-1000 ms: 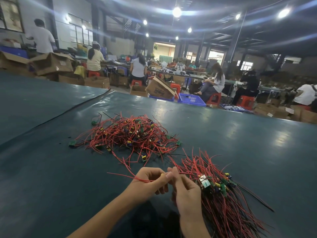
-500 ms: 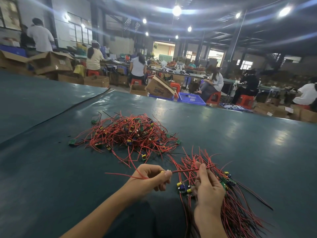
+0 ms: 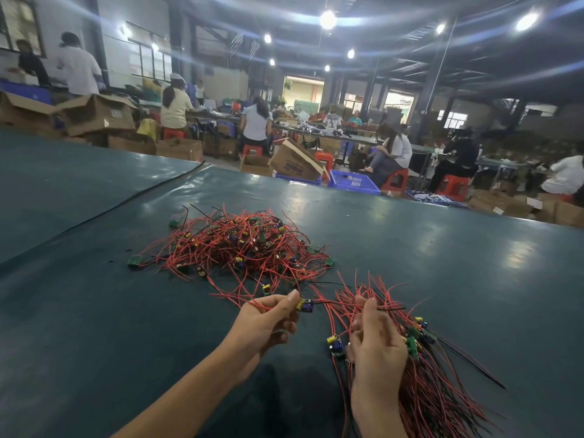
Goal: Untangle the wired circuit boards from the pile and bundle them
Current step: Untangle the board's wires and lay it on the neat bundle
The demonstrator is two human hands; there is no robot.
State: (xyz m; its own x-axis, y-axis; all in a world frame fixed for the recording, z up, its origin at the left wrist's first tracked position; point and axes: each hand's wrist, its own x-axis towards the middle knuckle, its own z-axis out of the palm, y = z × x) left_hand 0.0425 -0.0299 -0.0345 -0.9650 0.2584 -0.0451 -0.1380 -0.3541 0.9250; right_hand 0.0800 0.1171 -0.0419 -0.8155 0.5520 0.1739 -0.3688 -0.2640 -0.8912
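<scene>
A tangled pile of small circuit boards with red and black wires lies on the dark green table. My left hand pinches one small board with yellow and blue parts, its red wire trailing left. A black wire runs from that board to my right hand, which grips a bundle of wired boards and pinches the black wire with its fingertips. The bundle's wires fan out toward the lower right. Another board hangs at the bundle's left side.
A loose green board lies left of the pile. Beyond the table's far edge stand cardboard boxes, a blue crate, red stools and several seated workers. A seam in the table cover runs diagonally at left.
My left hand has drawn a board further out from the pile and now holds the board itself. My right hand shifted right with the bundle, stretching the wire between the hands.
</scene>
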